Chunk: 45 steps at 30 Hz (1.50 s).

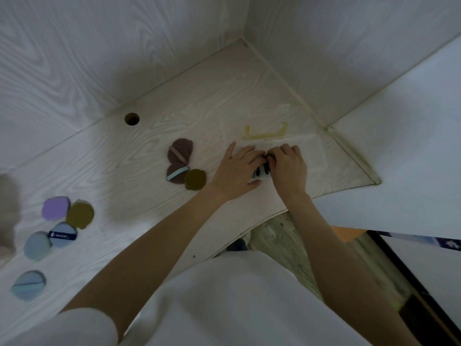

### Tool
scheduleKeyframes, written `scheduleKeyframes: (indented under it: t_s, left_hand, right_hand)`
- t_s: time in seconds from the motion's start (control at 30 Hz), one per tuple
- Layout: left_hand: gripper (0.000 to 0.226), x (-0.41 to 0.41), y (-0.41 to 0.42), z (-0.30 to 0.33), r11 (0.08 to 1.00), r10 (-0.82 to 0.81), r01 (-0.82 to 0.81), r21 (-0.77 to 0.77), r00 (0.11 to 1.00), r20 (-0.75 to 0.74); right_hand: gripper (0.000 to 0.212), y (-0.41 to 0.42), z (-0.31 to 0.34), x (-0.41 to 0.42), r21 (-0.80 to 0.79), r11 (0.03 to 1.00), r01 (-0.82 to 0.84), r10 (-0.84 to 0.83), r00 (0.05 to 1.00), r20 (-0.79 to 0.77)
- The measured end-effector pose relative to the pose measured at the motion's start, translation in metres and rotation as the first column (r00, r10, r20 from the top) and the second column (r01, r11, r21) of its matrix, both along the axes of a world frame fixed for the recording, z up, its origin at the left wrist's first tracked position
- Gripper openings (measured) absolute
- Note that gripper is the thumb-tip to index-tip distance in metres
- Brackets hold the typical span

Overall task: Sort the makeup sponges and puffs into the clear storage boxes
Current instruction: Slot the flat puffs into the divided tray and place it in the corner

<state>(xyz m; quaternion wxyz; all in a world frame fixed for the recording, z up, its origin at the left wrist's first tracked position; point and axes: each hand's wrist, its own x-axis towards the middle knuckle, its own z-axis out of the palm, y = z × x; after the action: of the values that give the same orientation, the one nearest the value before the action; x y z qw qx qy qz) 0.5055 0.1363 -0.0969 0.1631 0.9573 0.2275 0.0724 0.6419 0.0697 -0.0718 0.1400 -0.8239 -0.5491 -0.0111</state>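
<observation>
Clear storage box [299, 148] at desk [124, 171] corner, both hands over dark pieces inside: left hand [237, 168] flat, right hand [287, 166] curled, grip unclear. Filling underway; next, fetch brown puffs [179, 156] nearby.

A home-like corner: a pale wood-grain desk [174, 108] with a cable hole [132, 119], enclosed by matching panels [74, 46].
</observation>
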Motion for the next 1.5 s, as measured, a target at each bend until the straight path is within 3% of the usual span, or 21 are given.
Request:
scheduleKeyframes:
  t_s: [0.07,0.17,0.3,0.37,0.43,0.53,0.63,0.7,0.77,0.83,0.93,1.03,1.17,1.3,1.4,1.5]
  left_hand:
    - [0.056,-0.001,-0.001,-0.003,1.000,0.008,-0.008,0.005,0.999,0.039]
    - [0.060,-0.002,-0.002,-0.006,1.000,0.025,-0.025,0.002,0.997,0.075]
    - [0.061,-0.004,-0.003,-0.008,0.999,0.010,-0.006,-0.040,0.995,0.096]
    - [0.059,-0.007,-0.005,-0.004,0.994,0.039,-0.022,-0.104,0.986,0.164]
    - [0.049,-0.017,-0.005,0.004,0.974,0.158,-0.101,-0.203,0.943,0.293]
    - [0.037,-0.053,0.002,0.011,0.883,0.450,-0.335,-0.330,0.802,0.391]
    - [0.033,-0.103,0.016,0.005,0.663,0.742,-0.645,-0.380,0.631,0.226]
    - [0.035,-0.125,0.024,-0.003,0.555,0.815,-0.758,-0.343,0.577,0.043]
    - [0.037,-0.137,0.030,-0.011,0.548,0.800,-0.782,-0.297,0.593,-0.087]
    - [0.038,-0.142,0.032,-0.018,0.598,0.745,-0.763,-0.246,0.642,-0.180]
    - [0.037,-0.142,0.035,-0.022,0.646,0.694,-0.730,-0.222,0.683,-0.226]
    - [0.032,-0.145,0.037,-0.018,0.585,0.720,-0.734,-0.345,0.666,-0.195]
    - [0.029,-0.157,0.027,-0.004,0.430,0.798,-0.743,-0.513,0.578,-0.170]
    - [0.022,-0.169,0.007,0.011,0.299,0.913,-0.737,-0.606,0.406,-0.044]
    - [0.018,-0.159,-0.005,0.031,0.336,0.920,-0.681,-0.650,0.385,0.072]
    - [0.020,-0.126,-0.010,0.051,0.451,0.868,-0.594,-0.666,0.467,0.172]
  right_hand:
    - [0.012,-0.006,-0.004,0.002,0.034,0.999,-0.028,0.026,0.997,0.073]
    - [0.022,-0.015,-0.010,0.004,0.046,0.999,-0.005,0.005,1.000,0.002]
    - [0.052,-0.013,-0.014,0.000,-0.204,0.979,-0.015,0.005,0.999,-0.048]
    - [0.058,-0.010,-0.014,-0.001,-0.227,0.973,-0.037,0.024,0.998,-0.062]
    - [0.056,-0.010,-0.011,-0.003,-0.164,0.986,0.016,-0.035,0.993,-0.111]
    - [0.041,-0.011,-0.002,-0.009,0.062,0.993,0.102,-0.089,0.979,-0.186]
    - [0.031,0.005,0.014,-0.031,0.248,0.969,-0.018,0.068,0.979,-0.193]
    - [0.028,0.027,0.022,-0.055,0.256,0.951,-0.172,0.227,0.952,-0.206]
    - [0.025,0.056,0.020,-0.083,0.199,0.930,-0.309,0.354,0.898,-0.261]
    - [0.028,0.085,0.011,-0.109,0.099,0.913,-0.396,0.406,0.855,-0.324]
    - [0.042,0.118,-0.007,-0.133,-0.206,0.887,-0.413,0.340,0.887,-0.314]
    - [0.041,0.131,-0.026,-0.141,-0.341,0.877,-0.338,0.247,0.926,-0.284]
    - [0.027,0.126,-0.032,-0.136,-0.282,0.931,-0.231,0.064,0.865,-0.497]
    - [0.019,0.099,-0.009,-0.125,-0.083,0.965,-0.247,0.175,0.849,-0.498]
    - [0.012,0.064,0.012,-0.107,0.158,0.959,-0.237,0.281,0.873,-0.398]
    - [0.012,0.024,0.030,-0.074,0.245,0.966,-0.078,0.171,0.905,-0.390]
